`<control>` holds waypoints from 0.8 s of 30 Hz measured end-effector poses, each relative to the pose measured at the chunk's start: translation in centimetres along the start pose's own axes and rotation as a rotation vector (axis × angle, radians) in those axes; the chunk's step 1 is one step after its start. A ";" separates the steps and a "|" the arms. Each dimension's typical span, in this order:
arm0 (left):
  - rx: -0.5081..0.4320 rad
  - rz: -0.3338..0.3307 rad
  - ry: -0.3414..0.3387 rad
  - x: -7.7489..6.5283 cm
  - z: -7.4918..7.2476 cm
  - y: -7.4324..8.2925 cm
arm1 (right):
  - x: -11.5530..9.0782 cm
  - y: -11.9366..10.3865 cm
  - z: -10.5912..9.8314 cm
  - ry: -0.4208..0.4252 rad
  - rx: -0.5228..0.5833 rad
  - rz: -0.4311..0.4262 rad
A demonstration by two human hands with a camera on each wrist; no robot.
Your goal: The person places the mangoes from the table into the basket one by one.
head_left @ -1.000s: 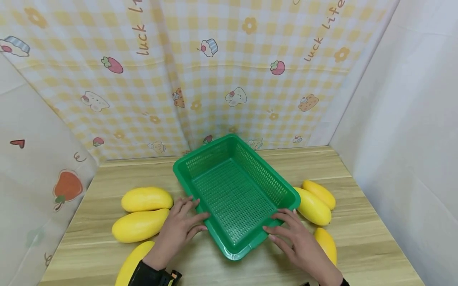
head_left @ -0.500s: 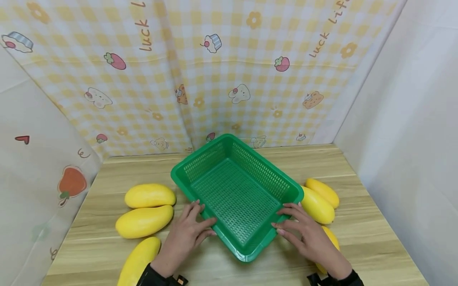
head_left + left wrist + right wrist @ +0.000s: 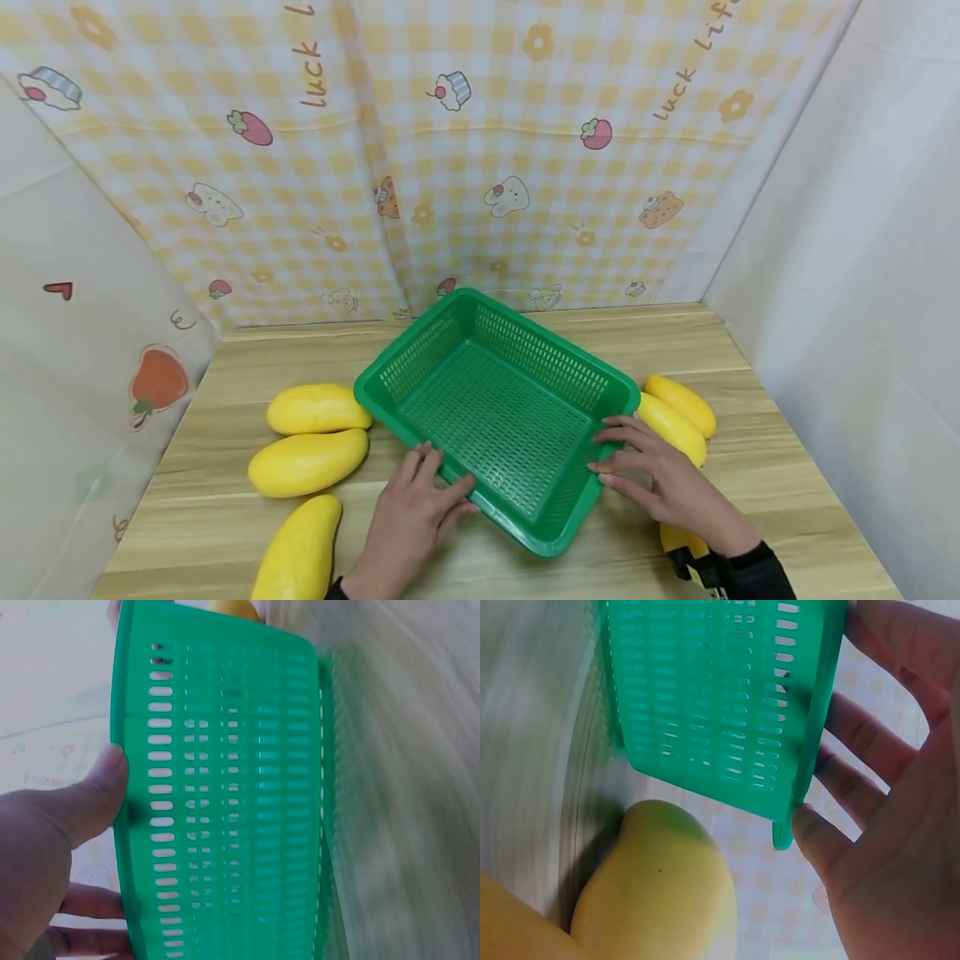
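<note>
Mangoes point(image 3: 308, 463) flank the basket point(image 3: 502, 425); the right hand point(image 3: 669, 483) partly covers one. It and the left hand point(image 3: 408, 517) narrowly pinch the rim point(image 3: 512, 522). Only wrist views show outer walls point(image 3: 247, 776).

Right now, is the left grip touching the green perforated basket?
Touching: in the left wrist view, the left grip has its thumb against the rim of the green perforated basket, with no gap between.
</note>
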State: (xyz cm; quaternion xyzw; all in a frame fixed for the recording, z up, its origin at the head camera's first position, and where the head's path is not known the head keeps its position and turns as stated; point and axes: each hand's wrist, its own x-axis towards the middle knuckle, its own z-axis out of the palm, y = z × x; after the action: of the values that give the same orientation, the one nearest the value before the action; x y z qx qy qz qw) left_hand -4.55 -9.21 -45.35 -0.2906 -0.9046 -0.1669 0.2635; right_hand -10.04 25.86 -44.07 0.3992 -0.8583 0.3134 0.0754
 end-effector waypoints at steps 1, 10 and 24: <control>0.008 0.003 0.008 0.0 0.0 0.2 | 0.0 0.2 -0.1 -0.002 0.007 -0.009; 0.080 -0.037 0.053 -0.1 0.5 2.2 | 0.5 1.4 -0.8 -0.040 0.049 -0.014; 0.137 -0.056 0.055 -0.1 0.4 3.5 | 0.9 -0.2 -0.6 -0.062 -0.216 0.093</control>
State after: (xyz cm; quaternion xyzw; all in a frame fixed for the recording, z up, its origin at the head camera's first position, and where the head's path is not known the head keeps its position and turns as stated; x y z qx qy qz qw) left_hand -2.52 -6.33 -45.23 -0.2418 -0.9141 -0.1200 0.3027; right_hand -10.62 25.53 -43.21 0.3581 -0.9065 0.2098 0.0768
